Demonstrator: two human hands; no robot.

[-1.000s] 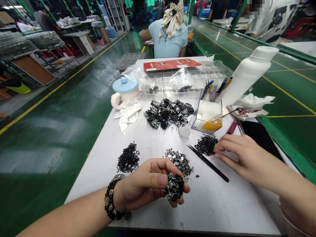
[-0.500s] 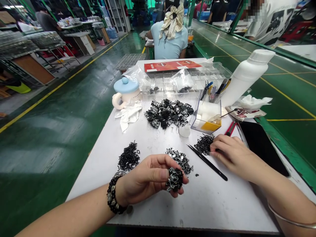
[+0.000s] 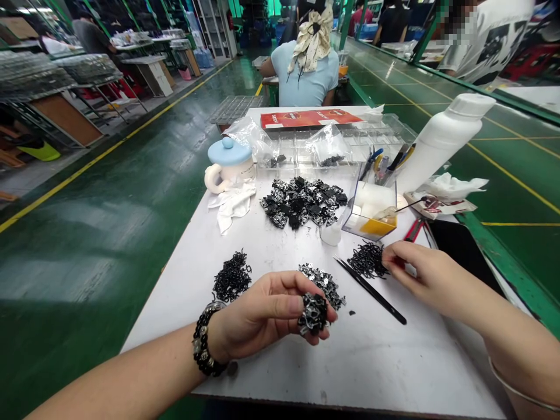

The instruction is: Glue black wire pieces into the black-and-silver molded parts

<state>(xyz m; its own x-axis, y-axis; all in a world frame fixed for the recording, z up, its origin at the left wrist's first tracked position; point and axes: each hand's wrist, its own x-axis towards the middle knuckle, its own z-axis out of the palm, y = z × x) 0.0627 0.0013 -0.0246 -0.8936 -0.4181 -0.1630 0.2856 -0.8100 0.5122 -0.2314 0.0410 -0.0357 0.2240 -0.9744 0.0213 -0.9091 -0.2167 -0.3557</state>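
Note:
My left hand [image 3: 271,312] is closed around a small black part with silvery metal clips [image 3: 313,314], held above the table's near half. Behind it lies a heap of small silver metal pieces [image 3: 326,284], partly covered by my fingers. My right hand [image 3: 417,268] has its fingertips pinched at the right edge of a heap of short black bent pieces [image 3: 366,259]; whether a piece is between them cannot be made out. Black tweezers [image 3: 371,290] lie between my hands. Another heap of black bent pieces [image 3: 233,276] is left of my left hand.
Farther back is a large heap of black-and-metal parts [image 3: 301,201]. Around it stand a lidded mug [image 3: 230,162], a small white container [image 3: 331,233], a clear pen box [image 3: 371,213] and a leaning white bottle [image 3: 444,140]. A dark flat slab [image 3: 464,251] lies right. A person [image 3: 306,70] sits ahead.
The view has shifted slightly. My right hand has drawn a little to the right at the edge of the black heap. My left hand still holds the black part with metal clips.

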